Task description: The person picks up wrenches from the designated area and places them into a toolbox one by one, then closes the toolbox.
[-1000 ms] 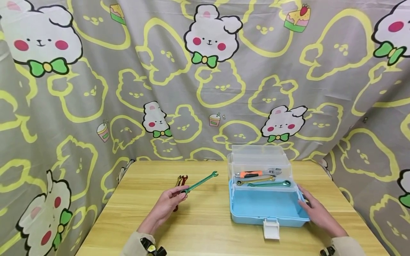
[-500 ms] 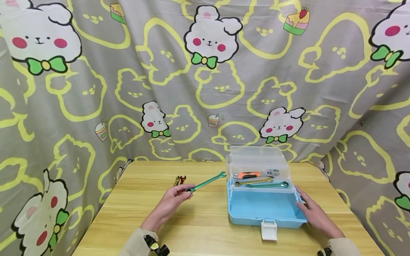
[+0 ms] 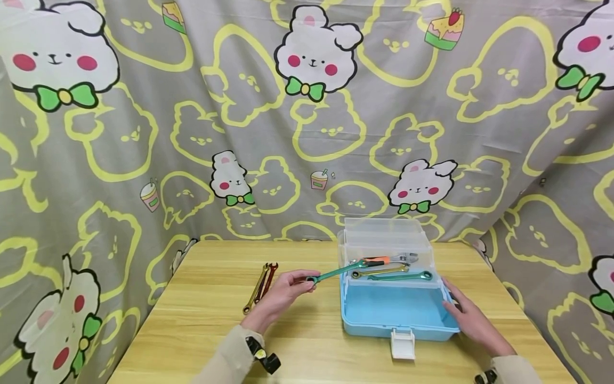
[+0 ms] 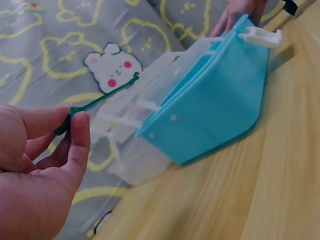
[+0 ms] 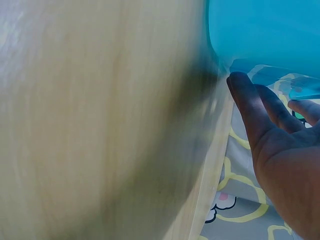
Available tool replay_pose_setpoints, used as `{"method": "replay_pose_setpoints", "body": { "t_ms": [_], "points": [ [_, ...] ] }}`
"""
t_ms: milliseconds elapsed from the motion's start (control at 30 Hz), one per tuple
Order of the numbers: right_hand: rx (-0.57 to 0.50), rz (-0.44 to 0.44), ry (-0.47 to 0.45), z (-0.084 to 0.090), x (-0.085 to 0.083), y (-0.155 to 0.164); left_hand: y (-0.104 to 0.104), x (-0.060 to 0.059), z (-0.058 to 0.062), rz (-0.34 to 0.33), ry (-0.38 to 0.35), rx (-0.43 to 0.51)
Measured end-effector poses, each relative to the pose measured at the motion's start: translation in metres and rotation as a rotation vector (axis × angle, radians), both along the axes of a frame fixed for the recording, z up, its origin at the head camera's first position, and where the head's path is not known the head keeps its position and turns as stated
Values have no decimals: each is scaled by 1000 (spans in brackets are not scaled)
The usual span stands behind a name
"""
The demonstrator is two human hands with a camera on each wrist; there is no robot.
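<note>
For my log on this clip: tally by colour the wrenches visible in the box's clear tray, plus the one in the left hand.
Green: 2 (held green wrench in the left hand; other green wrench in the clear tray)
Gold: 1 (gold wrench, tray)
Orange and black handle: 1 (adjustable wrench, tray)
Total: 4

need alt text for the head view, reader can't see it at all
A left hand holds a green wrench by one end, pointing it toward an open blue toolbox with tools in its clear tray. The right hand is at the box's side, and gold and red wrenches lie on the wooden table.
</note>
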State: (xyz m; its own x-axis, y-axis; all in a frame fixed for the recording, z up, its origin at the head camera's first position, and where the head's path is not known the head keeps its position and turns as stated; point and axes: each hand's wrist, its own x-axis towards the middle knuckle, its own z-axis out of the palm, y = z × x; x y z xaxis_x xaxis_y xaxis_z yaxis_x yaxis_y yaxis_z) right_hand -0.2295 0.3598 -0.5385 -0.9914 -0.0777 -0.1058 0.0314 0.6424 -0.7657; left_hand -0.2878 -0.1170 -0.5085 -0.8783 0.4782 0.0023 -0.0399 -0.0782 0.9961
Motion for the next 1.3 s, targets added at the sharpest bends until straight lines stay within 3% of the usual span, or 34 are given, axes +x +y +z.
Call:
{"method": "replay_pose_setpoints", "body": {
  "t_ms": [400,633,900,1300],
  "points": [
    [-4,5,1,-1,-1,1,41,-15,-1,3,9,-32],
    [-16,1,-5,-3,-1,2,55,-24,-4,6,27,-50],
    [-10,-6,0,-3,-1,2,67,-26,1,30,33,-89],
    [-17,-7,0,-5,-1,3,83,-26,5,32,19,-68]
  ]
}}
